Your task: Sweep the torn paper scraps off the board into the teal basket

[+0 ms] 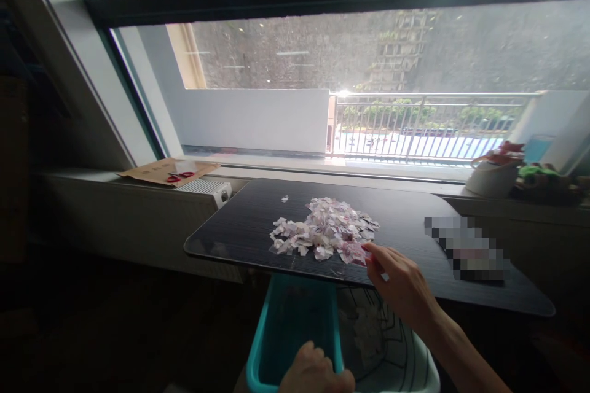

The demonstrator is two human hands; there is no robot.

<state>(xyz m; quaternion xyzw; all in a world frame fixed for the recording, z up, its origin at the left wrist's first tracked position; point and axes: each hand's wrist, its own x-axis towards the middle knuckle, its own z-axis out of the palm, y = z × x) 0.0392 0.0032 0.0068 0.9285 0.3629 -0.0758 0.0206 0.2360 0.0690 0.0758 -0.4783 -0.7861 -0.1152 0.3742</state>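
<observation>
A loose heap of small torn paper scraps (pixel 329 224), white with pinkish bits, lies on the dark tabletop (pixel 239 224). At the heap's near right edge, my right hand (pixel 399 273) has its thumb and forefinger closed together on pinkish scraps; how many are between them is hidden. Below the table's front edge stands a turquoise bin (pixel 262 344). My left hand (pixel 318 371) is closed at the bin's near right side, apparently gripping its rim, with the fingers partly hidden by the back of the hand.
Right of the turquoise bin sits a pale container (pixel 426 359) with a dark-lined bag (pixel 396 325) in it. A blurred item (pixel 468 249) lies on the table's right. Red scissors (pixel 179 177) rest on brown paper (pixel 147 172) at the left sill. A window fills the back.
</observation>
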